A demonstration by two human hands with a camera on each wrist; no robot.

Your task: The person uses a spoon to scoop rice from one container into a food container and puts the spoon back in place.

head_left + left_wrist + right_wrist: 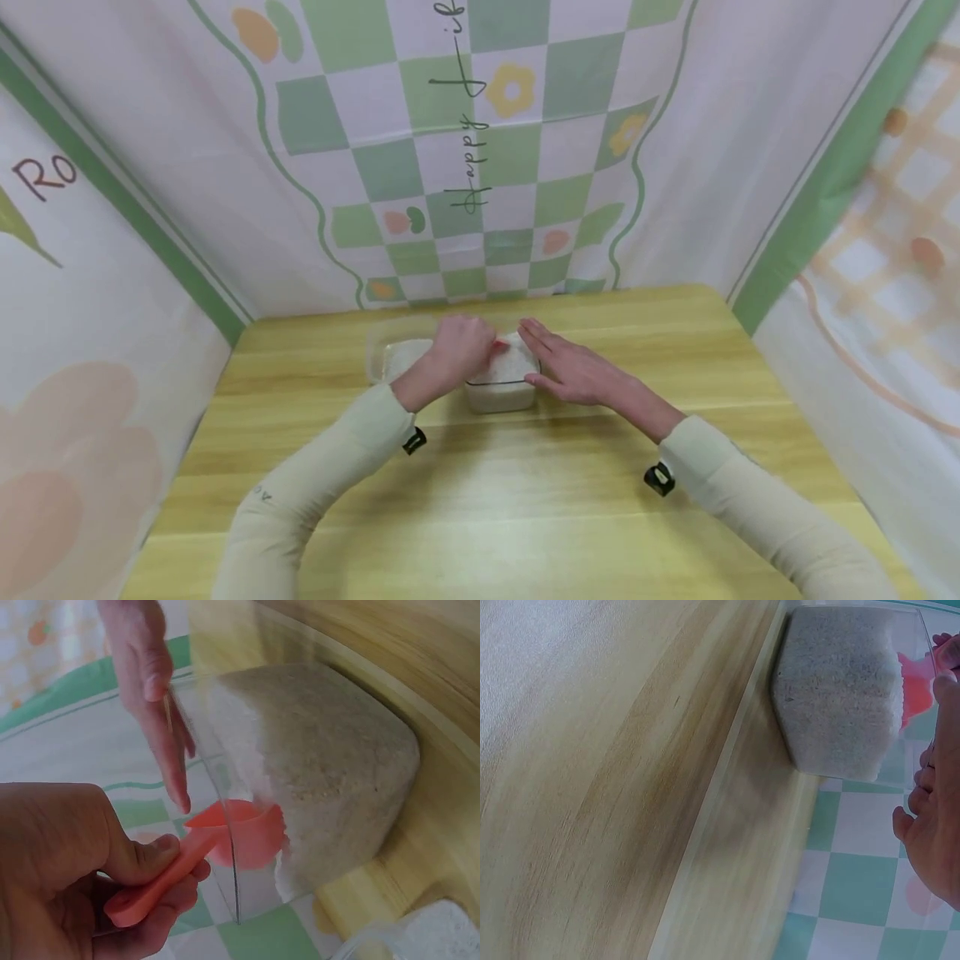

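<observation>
My left hand point(463, 343) pinches the handle of a red scoop point(247, 832) between thumb and fingers. The scoop's bowl is inside a clear square container point(501, 398), its lower edge at the surface of white grains that look like rice point(300, 742). At the container's right side is my right hand point(572, 367), its fingers straight and its fingertips right at the rim. In the right wrist view the red bowl point(916, 691) shows through the clear wall above the grains. A second clear container point(372, 354) with white contents stands to the left, partly behind my left wrist.
Both containers stand toward the back of a wooden table point(480, 500). A printed cloth point(510, 158) with green and white checks hangs behind the table's far edge, and further printed cloths hang at both sides.
</observation>
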